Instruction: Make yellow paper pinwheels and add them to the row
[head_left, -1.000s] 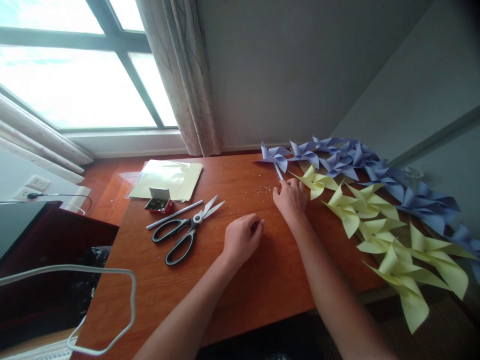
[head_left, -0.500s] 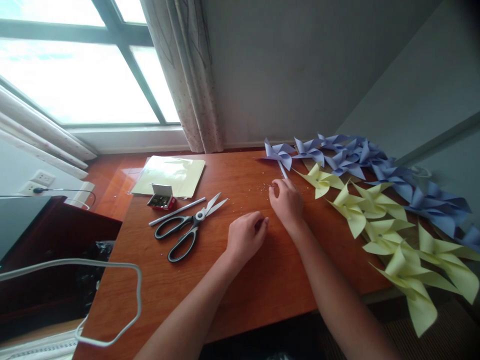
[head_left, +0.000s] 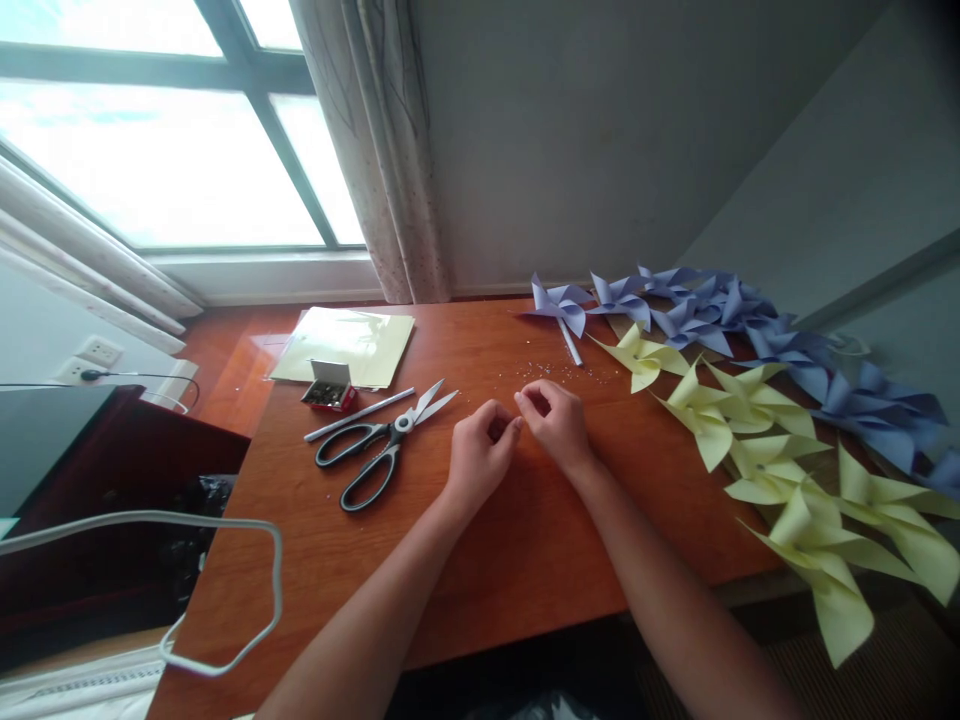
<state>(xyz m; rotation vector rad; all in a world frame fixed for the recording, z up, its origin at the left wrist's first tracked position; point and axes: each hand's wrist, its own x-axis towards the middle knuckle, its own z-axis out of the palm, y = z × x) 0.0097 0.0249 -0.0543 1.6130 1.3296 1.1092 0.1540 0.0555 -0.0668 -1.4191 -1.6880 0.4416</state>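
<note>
My left hand (head_left: pixel 481 448) is closed in a pinch above the middle of the table. Close beside it, my right hand (head_left: pixel 556 424) also has thumb and fingers pinched together, the fingertips of both hands almost meeting. Anything between the fingers is too small or hidden to make out. Just beyond the right hand lies a scatter of tiny bits (head_left: pixel 551 372) on the wood. A purple paper pinwheel (head_left: pixel 561 304) with a pale stick (head_left: pixel 570 343) rests farther back. Left of my hands, scissors (head_left: pixel 390 432) lie with blades apart, beside a rolled paper stick (head_left: pixel 358 414).
A small open box (head_left: pixel 330 388) of dark metallic pieces stands near a stack of yellow paper (head_left: pixel 352 345). Yellow pinwheels (head_left: pixel 701 415) and purple pinwheels (head_left: pixel 686 328) crowd the right side. A white cable (head_left: pixel 277 580) loops over the table's left edge (head_left: pixel 225 500).
My right hand has drawn back from the scattered bits toward my left hand, uncovering the bits and the stick's end. The left hand has shifted slightly and the camera view has moved a little.
</note>
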